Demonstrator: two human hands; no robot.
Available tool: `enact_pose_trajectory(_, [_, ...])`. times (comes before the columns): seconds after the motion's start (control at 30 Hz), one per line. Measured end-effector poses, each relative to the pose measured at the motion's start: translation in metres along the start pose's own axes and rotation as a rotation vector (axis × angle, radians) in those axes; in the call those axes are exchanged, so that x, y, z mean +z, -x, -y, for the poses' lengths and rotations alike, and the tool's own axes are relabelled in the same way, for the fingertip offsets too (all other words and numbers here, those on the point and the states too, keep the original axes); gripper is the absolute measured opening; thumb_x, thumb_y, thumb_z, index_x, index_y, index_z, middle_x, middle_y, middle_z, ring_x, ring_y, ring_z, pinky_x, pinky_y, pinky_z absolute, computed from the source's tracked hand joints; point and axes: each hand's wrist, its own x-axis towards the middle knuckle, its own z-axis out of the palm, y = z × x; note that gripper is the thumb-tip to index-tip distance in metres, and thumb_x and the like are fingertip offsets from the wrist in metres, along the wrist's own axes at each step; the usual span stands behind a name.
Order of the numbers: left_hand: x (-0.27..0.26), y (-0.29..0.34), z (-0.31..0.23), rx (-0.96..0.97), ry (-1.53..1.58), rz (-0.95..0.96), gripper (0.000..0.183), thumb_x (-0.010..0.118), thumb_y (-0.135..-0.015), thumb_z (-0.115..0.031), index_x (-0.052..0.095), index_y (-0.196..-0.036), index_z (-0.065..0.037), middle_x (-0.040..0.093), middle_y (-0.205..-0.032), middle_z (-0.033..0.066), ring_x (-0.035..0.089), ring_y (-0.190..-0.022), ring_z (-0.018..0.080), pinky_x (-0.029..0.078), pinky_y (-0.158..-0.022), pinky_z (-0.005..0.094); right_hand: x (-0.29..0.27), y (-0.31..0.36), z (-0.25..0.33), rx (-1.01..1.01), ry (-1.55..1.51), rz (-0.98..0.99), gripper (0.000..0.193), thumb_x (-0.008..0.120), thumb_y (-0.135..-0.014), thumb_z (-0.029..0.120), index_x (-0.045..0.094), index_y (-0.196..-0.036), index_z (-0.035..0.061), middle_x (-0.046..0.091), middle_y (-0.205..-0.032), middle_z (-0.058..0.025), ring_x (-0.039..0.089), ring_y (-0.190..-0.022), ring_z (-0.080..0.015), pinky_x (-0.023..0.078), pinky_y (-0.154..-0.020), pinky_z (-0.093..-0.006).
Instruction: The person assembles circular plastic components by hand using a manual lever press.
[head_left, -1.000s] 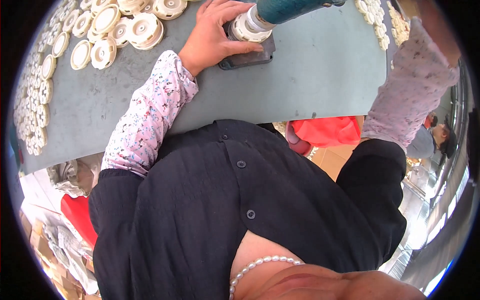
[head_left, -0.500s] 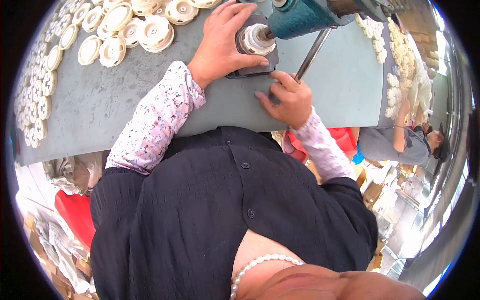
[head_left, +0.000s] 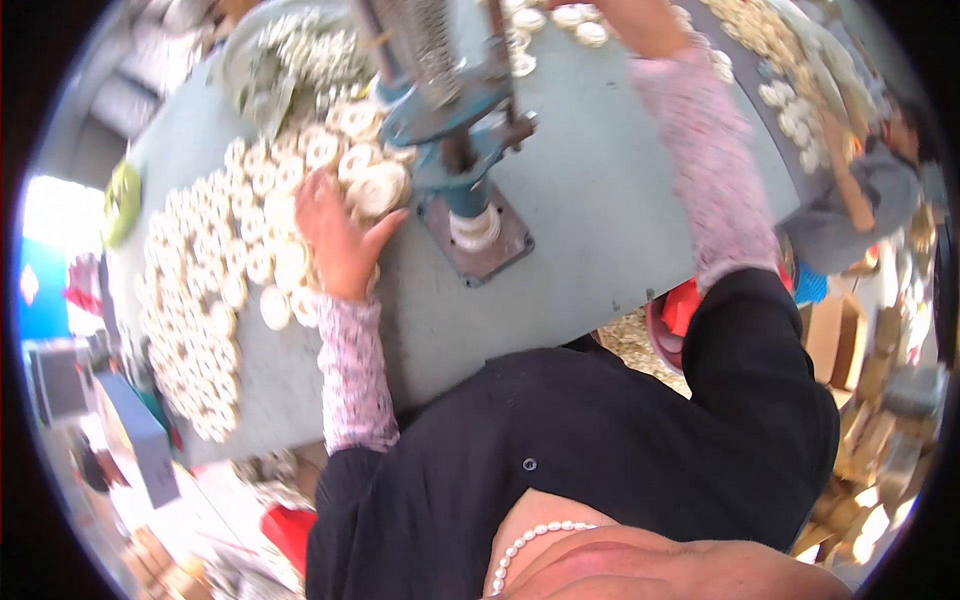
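Note:
My left hand (head_left: 342,240) has its fingers and thumb spread at the edge of a heap of cream ring-shaped plastic parts (head_left: 195,270). A larger round cream part (head_left: 378,188) lies between its thumb and fingers; whether they touch it I cannot tell. Right of that hand stands a blue-green hand press (head_left: 450,165) on a dark base plate (head_left: 492,262). A whitish round part (head_left: 475,230) sits under its ram. My right hand (head_left: 645,22) reaches to the far edge of view, beside several white round parts (head_left: 590,33). Its fingertips are cut off and blurred.
The grey table (head_left: 590,200) carries everything. A bag of small white parts (head_left: 310,60) lies at the far left. More parts (head_left: 795,115) line the far right, where another person (head_left: 865,200) works. A red tub (head_left: 680,310) stands below the table edge.
The view has shifted. My left hand has left the part at the press for the heap on the left. My right hand has let go of the metal lever and reached far forward.

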Motion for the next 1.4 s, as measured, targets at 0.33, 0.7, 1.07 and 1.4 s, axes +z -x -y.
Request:
enact_pose_trajectory(0.33, [0.044, 0.057, -0.093, 0.095, 0.423, 0.149, 0.094, 0.088, -0.084, -0.029, 0.039, -0.157, 0.005, 0.046, -0.156, 0.0247, 0.041, -0.147, 0.0407, 0.029, -0.123, 0.0486, -0.035, -0.019, -0.300, -0.011, 1.262, -0.096, 0.055, 0.072, -0.094, 0.041, 0.063, -0.144, 0.0210, 0.046, -0.163, -0.0139, 0.048, -0.147, -0.0364, 0.041, -0.121, -0.0471])
enact_pose_trajectory(0.7, [0.063, 0.033, -0.110, -0.017, 0.749, 0.312, 0.078, 0.089, -0.082, -0.012, 0.051, -0.149, 0.000, 0.064, -0.134, 0.0129, 0.061, -0.125, 0.0234, 0.046, -0.108, 0.0383, -0.040, 0.213, -0.168, -0.164, 0.949, 0.083, 0.059, 0.074, -0.088, 0.004, 0.060, -0.144, 0.0159, 0.047, -0.159, -0.0176, 0.050, -0.143, -0.0396, 0.046, -0.118, -0.0465])
enact_pose_trajectory(1.07, [0.054, 0.038, -0.108, -0.135, 0.995, 0.243, 0.050, 0.092, -0.075, -0.012, 0.070, -0.119, -0.005, 0.071, -0.124, 0.0097, 0.062, -0.117, 0.0300, 0.044, -0.105, 0.0422, -0.053, 0.299, -0.125, 0.481, 0.446, -0.424, 0.023, 0.068, -0.103, 0.017, 0.066, -0.124, 0.0073, 0.071, -0.122, -0.0167, 0.066, -0.121, -0.0321, 0.054, -0.098, -0.0364])
enact_pose_trajectory(1.4, [0.050, 0.047, -0.096, 0.007, 0.850, 0.351, 0.071, 0.089, -0.079, -0.006, 0.057, -0.142, 0.001, 0.068, -0.130, 0.0115, 0.066, -0.120, 0.0201, 0.051, -0.105, 0.0362, -0.136, 0.284, -0.158, 0.325, 0.894, -0.542, 0.028, 0.064, -0.106, 0.033, 0.073, -0.119, 0.0099, 0.070, -0.109, -0.0147, 0.067, -0.099, -0.0318, 0.054, -0.084, -0.0386])
